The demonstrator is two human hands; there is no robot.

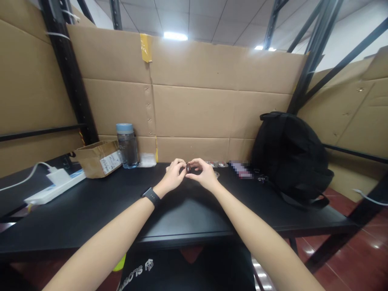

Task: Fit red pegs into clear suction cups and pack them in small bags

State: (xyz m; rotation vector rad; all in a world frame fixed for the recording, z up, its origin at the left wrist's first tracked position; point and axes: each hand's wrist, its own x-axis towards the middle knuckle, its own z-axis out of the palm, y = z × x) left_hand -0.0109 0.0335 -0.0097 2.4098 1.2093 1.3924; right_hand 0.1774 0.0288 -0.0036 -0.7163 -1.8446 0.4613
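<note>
A small, dark, round object (188,168) with a shiny surface is held upright over the far part of the black table. My left hand (175,176), with a dark watch (151,197) on its wrist, pinches it from the left. From the other side, the thumb and fingers of my right hand (204,176) curve around it and touch its edge. What kind of thing it is cannot be made out. Behind my right hand lie several small, clear, round packs (222,164), and a round, pale piece (216,174) is partly hidden by that hand.
On the table (188,218), a cardboard box (98,158), a blue-lidded bottle (127,146) and a clear plastic packet (147,160) stand left, beside a white power strip (54,190). A blurred-out item (241,169) and a black backpack (291,157) are right. Cardboard walls (194,109) enclose the back.
</note>
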